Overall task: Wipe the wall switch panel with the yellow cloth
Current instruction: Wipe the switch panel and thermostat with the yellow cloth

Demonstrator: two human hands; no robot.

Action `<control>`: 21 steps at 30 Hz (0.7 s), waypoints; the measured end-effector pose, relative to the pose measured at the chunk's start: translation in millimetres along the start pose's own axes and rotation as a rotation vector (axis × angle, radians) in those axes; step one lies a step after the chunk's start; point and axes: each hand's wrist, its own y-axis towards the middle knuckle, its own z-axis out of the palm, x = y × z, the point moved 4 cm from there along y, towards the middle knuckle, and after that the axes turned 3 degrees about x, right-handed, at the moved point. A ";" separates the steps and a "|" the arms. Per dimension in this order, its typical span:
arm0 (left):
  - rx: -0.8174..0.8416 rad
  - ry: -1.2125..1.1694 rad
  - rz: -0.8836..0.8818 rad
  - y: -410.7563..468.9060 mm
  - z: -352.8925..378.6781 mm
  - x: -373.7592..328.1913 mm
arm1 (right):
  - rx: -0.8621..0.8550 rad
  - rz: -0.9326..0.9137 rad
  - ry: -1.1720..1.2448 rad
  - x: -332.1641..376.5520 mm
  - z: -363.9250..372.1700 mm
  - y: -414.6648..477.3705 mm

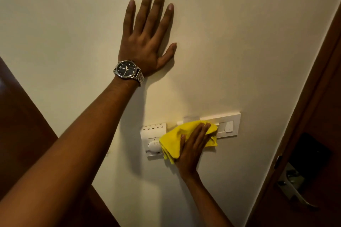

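Note:
A white switch panel (227, 125) is mounted on the cream wall, low and right of centre. My right hand (191, 150) presses a folded yellow cloth (177, 138) flat against the panel's left part, which the cloth hides. Only the right end with its switches shows. My left hand (147, 38) lies flat on the wall well above, fingers spread, holding nothing. A metal wristwatch with a dark dial (128, 71) is on that wrist.
A white thermostat with a round dial (153, 139) sits just left of the panel, partly under the cloth. A brown wooden door with a metal lever handle (295, 186) stands at the right. Dark brown wood (22, 125) fills the lower left.

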 end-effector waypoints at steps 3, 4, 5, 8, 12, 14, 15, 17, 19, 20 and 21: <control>0.002 -0.002 -0.004 -0.5 -1.1 -0.3 | 0.098 0.037 -0.098 -30.4 11.3 -35.7; 0.001 -0.004 -0.006 -0.7 -1.2 0.8 | 0.130 0.078 -0.112 -36.8 17.0 -41.9; -0.001 0.003 -0.006 -0.1 -0.9 2.2 | 0.152 0.121 -0.116 -38.4 22.1 -40.9; -0.006 0.007 -0.011 0.7 -1.2 1.7 | 0.051 0.164 -0.032 -16.3 20.7 -22.4; -0.008 0.022 -0.011 2.1 -2.2 1.0 | -0.036 0.043 0.019 2.2 13.7 -2.0; 0.002 0.035 -0.009 2.0 -3.7 0.9 | -0.025 -0.009 -0.037 -9.2 15.6 -11.8; 0.008 0.033 -0.004 2.9 -4.1 0.7 | -0.014 -0.031 -0.074 -15.7 16.8 -19.2; 0.024 0.015 -0.005 2.5 -4.5 0.6 | 0.020 -0.042 -0.121 -28.7 20.4 -33.9; 0.027 0.015 -0.014 1.9 -4.7 0.8 | 0.025 -0.018 -0.144 -30.7 23.3 -39.8; 0.017 0.016 -0.017 1.8 -4.6 0.9 | 0.010 0.022 -0.129 -26.8 23.7 -36.6; 0.010 0.017 -0.018 1.3 -4.2 1.4 | -0.011 0.065 -0.096 -19.4 23.5 -30.7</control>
